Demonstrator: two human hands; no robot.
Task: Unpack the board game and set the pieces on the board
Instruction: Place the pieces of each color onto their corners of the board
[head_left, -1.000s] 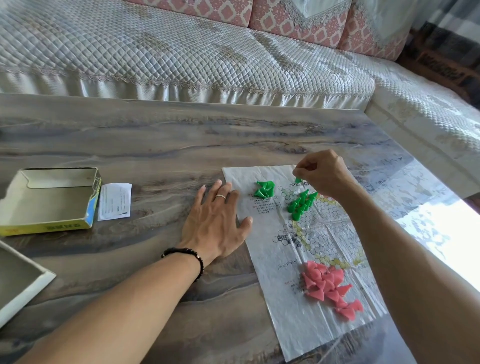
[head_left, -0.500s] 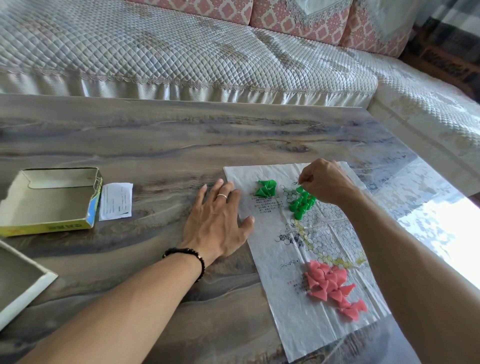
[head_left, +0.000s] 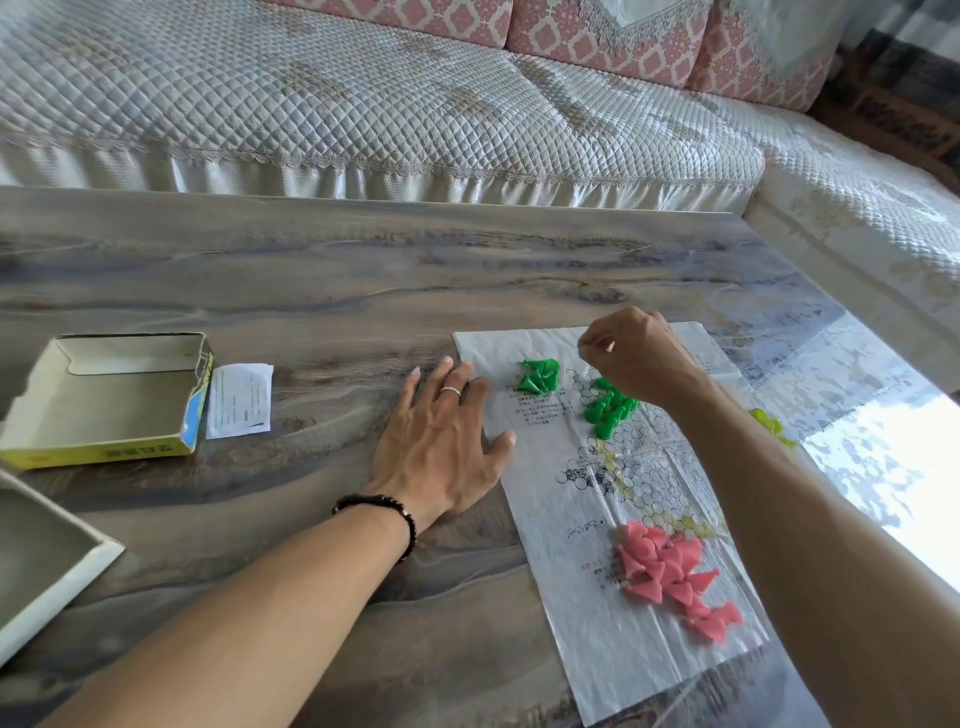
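A thin paper game board (head_left: 576, 639) printed with a hexagon grid lies on the table. My left hand (head_left: 441, 447) lies flat with straight fingers, its thumb and fingertips on the board's left edge. My right hand (head_left: 636, 356) hovers over the board's far end with fingers curled and thumb against forefinger; no piece shows between them. Just below it, a cluster of green cone pieces (head_left: 610, 408) stands on the grid. A smaller green heap (head_left: 537, 375) lies to its left. A pile of pink cones (head_left: 670, 577) sits at the near end. Some yellow-green pieces (head_left: 771, 426) peek out beyond my right forearm.
The open yellow game box (head_left: 104, 400) sits at the left with a white paper slip (head_left: 240, 400) beside it. Its lid (head_left: 41, 561) lies at the lower left. A quilted sofa (head_left: 415, 104) runs along the table's far edge and right side.
My right hand dipped to the green cluster with a green piece, then rose and shifted left; the piece no longer shows in it. My left hand has stayed put.
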